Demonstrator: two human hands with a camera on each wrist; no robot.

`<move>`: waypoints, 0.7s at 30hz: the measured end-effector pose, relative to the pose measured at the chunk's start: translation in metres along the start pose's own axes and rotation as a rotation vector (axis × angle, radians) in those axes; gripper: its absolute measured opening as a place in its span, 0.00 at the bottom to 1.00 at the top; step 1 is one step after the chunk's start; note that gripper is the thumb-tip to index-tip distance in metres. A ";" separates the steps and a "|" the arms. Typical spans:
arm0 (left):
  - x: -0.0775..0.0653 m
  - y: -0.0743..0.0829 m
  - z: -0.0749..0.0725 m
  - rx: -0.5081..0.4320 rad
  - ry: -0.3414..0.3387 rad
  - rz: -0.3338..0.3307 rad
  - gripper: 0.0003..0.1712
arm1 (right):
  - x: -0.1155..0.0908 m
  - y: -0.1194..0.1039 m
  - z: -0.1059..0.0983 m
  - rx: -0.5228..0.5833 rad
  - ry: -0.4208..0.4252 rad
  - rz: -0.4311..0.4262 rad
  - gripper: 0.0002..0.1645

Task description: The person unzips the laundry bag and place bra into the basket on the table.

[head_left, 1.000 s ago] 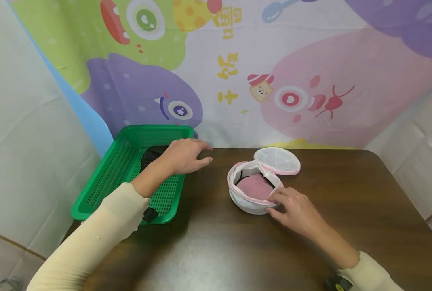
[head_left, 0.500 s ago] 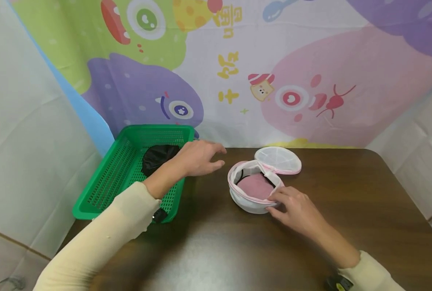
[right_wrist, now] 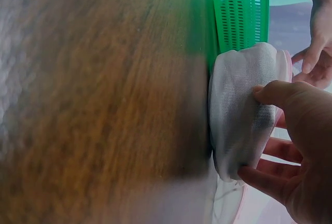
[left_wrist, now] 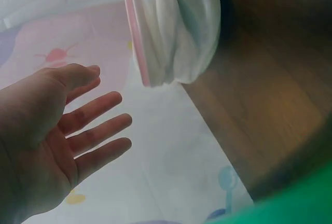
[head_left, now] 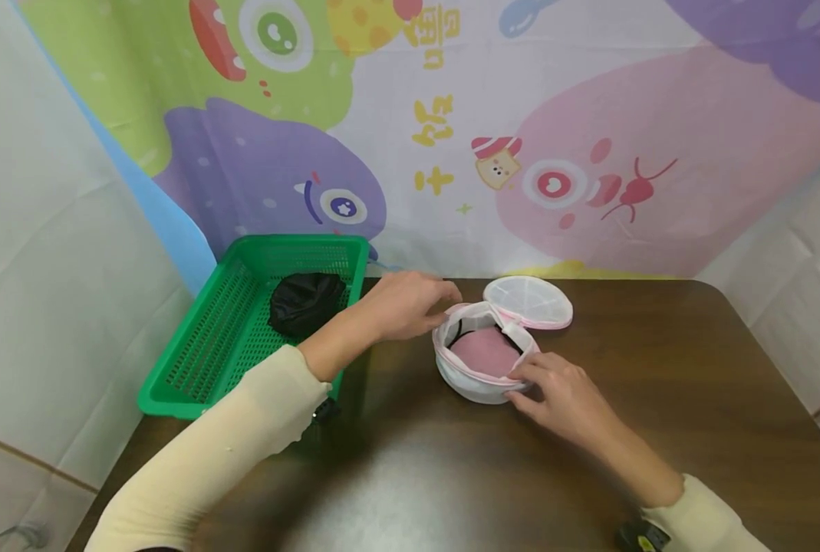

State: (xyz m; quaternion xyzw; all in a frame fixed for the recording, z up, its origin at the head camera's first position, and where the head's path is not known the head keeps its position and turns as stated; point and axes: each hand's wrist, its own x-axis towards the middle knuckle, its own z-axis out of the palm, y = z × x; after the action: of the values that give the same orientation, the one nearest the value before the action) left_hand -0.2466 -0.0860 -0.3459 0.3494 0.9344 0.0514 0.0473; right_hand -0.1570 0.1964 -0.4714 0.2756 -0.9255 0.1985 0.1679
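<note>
A round white mesh laundry bag [head_left: 470, 389] with pink trim stands on the table, its mesh lid [head_left: 528, 301] folded back behind it. Inside lies a pink padded cloth piece [head_left: 485, 353] with black edging, like a bra cup. My right hand [head_left: 561, 395] pinches the bag's near right rim; in the right wrist view the thumb lies on the outer mesh wall [right_wrist: 236, 105] and fingers go over the rim. My left hand [head_left: 410, 305] is at the bag's far left rim. The left wrist view shows its fingers [left_wrist: 98, 141] spread, holding nothing, apart from the bag.
At the left of the table [head_left: 410, 460] stands a green perforated basket [head_left: 199, 376] with a bunched black cloth [head_left: 304, 303] in it. My left forearm passes over its near right corner. A cartoon-printed cloth [head_left: 444, 230] hangs behind the table's back edge.
My left hand has moved right, from over the basket's right side to the bag's left rim, uncovering the black cloth. My right hand keeps its hold and the bag stays in place.
</note>
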 end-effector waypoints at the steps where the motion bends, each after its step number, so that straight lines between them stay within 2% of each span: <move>1: 0.001 0.002 0.000 -0.005 -0.006 0.009 0.19 | 0.000 0.000 0.000 0.002 -0.007 0.005 0.13; 10: 0.008 0.011 0.013 -0.057 -0.058 0.064 0.19 | 0.001 -0.002 -0.002 0.008 -0.033 0.020 0.13; 16: 0.004 0.016 0.025 -0.020 -0.050 0.093 0.16 | -0.001 -0.003 0.000 -0.029 0.008 -0.001 0.16; 21: 0.002 0.021 0.033 0.036 0.000 0.103 0.12 | -0.001 -0.004 0.001 -0.056 0.028 -0.022 0.19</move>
State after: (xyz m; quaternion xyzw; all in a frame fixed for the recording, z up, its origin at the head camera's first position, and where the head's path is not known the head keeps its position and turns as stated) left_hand -0.2305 -0.0670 -0.3755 0.3977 0.9160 0.0367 0.0383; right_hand -0.1543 0.1933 -0.4719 0.2781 -0.9251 0.1747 0.1907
